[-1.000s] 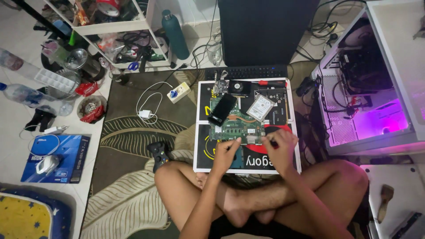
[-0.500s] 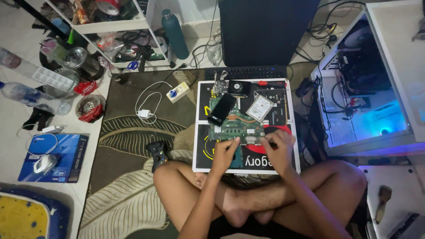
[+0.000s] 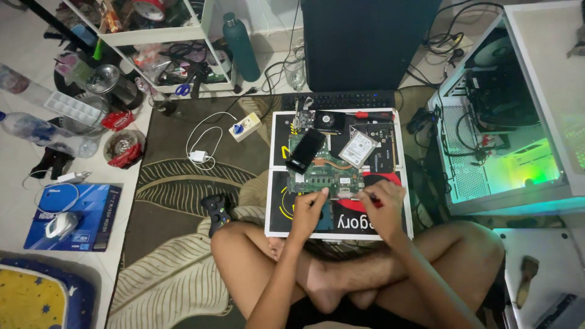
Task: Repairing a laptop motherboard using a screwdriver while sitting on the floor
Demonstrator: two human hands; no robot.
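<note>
A green laptop motherboard point(image 3: 326, 172) lies on a black mat point(image 3: 280, 213) with white edges, in front of my crossed legs. My left hand point(image 3: 306, 210) rests on the board's near left edge, fingertips pressing it. My right hand point(image 3: 384, 206) is closed around a red-handled screwdriver point(image 3: 373, 200) at the board's near right corner. A black rectangular part point(image 3: 304, 150) lies tilted across the board's far left. A silver drive point(image 3: 358, 148) and a small fan point(image 3: 329, 120) sit further back on the mat.
An open computer case point(image 3: 506, 140) glowing green stands at right. A dark tower point(image 3: 365, 42) and a keyboard point(image 3: 338, 100) lie behind the mat. A game controller point(image 3: 217, 212), charger point(image 3: 198, 156), power strip point(image 3: 245, 127), blue box point(image 3: 73, 216) with a mouse and a cluttered shelf point(image 3: 158, 36) are left.
Both hands stay on the board with only small shifts. The lit case at right has changed colour from purple through blue to green.
</note>
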